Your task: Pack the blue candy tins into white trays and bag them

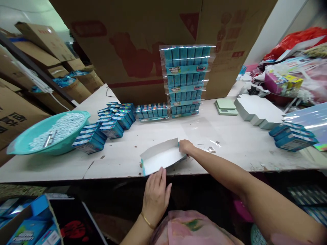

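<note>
An open cardboard display tray (160, 157), white inside with some blue outside, sits at the front edge of the table. My right hand (186, 147) has its fingers closed around the tray's right end. Against the near side of the tray rest the stretched fingertips of my left hand (156, 190), its thumb held apart. Left of the tray lie small blue candy boxes (112, 128) in a cluster of stacked rows. Behind it, clear-wrapped packs of blue boxes (187, 69) are piled upright, beside a lower wrapped pack (152, 110).
A turquoise basin (61, 146) of pale blue pieces with a metal scoop stands at the left. Toward the right are a small green scale (226, 107), stacked white card (260, 109) and more blue boxes (293, 136). A large brown carton (133, 20) rises behind the table.
</note>
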Demonstrator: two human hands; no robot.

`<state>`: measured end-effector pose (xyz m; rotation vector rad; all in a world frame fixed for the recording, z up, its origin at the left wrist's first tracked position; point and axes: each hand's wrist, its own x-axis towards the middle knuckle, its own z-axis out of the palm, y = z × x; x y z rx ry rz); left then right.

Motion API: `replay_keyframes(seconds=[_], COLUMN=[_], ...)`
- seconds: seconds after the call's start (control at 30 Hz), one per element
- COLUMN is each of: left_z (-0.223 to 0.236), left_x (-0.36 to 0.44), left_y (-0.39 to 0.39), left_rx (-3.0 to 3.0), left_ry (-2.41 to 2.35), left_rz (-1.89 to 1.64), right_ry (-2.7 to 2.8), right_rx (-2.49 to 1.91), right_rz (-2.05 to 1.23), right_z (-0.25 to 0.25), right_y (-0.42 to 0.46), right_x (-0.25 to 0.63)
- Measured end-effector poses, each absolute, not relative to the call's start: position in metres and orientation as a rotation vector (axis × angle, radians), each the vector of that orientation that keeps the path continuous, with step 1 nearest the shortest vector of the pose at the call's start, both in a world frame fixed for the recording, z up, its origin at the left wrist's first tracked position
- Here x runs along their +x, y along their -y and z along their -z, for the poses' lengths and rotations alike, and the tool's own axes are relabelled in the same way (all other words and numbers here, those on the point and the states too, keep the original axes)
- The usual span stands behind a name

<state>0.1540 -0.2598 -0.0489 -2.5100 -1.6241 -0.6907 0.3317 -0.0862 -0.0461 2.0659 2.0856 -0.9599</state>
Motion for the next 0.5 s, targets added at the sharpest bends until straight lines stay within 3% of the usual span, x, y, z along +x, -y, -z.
replay_keyframes(seconds=[0.33,0.4,0.5], left_z=[0.091,0.092,0.088], left_x=[0.125,0.121,0.117], left_y=[0.174,0.167,0.163], left_rx=[-2.478,-2.538,-2.569], left_ry=[1.607,1.567,1.536], left_rz=[0.599,0.624,0.686], right_ry=[-1.873,-2.03,-2.509], right_rx=[2.08,2.184,2.307], right_rz=[1.104,0.933,0.388], right_z=[0.036,0.03,0.023], right_y=[0.1,0.108,0.125], right_x=[0.34,0.342,0.343])
